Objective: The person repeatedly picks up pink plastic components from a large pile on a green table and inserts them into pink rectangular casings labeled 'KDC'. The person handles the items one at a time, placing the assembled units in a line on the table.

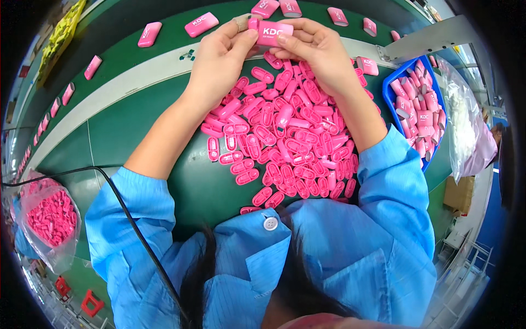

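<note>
Beyond the heap, both my hands are closed around a flat pink case with white lettering. My right hand pinches the case at its right side, the thumb on its printed face. My left hand grips the left end, where a darker pink end cap shows; whether the cap is fully seated I cannot tell. A pale wrap covers one of my left fingertips. Below my hands spreads a heap of loose pink oval end caps, some with their hollow side up.
A green conveyor belt with several spaced pink cases curves past a pale rail. A blue bin full of cases stands right, under a metal bracket. A clear bag of pink parts and a black cable are left.
</note>
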A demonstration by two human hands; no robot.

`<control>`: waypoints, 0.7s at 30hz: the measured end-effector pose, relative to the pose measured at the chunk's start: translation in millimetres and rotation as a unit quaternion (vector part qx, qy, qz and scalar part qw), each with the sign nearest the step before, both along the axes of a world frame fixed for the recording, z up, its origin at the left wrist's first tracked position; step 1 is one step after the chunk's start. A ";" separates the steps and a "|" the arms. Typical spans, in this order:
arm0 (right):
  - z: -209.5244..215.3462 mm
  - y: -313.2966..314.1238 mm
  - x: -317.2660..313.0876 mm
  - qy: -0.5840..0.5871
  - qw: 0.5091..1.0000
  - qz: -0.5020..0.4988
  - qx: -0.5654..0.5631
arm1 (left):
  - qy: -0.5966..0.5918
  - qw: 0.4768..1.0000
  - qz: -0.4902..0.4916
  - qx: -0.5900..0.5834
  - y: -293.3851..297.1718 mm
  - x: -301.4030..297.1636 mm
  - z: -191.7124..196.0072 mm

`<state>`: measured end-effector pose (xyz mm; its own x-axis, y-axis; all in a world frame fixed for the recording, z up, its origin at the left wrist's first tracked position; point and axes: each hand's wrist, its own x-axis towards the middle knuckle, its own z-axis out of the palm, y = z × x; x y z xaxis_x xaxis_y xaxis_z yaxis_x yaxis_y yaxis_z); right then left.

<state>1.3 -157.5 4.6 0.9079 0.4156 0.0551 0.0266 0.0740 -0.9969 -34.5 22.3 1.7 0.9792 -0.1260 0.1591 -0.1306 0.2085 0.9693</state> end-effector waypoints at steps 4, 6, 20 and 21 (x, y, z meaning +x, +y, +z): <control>0.9 -4.0 0.0 0.004 1.000 -0.011 0.013 | -0.063 0.995 0.001 0.074 2.2 4.6 -6.3; 0.6 -5.1 -0.5 -0.023 1.000 -0.012 -0.009 | -0.082 0.986 0.003 0.148 6.4 0.1 2.4; 13.5 5.0 -22.4 -0.153 0.979 -0.063 -0.119 | -0.239 0.885 0.092 0.390 3.0 -13.0 6.3; 16.9 6.0 -23.1 -0.169 0.973 -0.074 -0.136 | -0.241 0.889 0.087 0.381 1.9 -11.9 7.0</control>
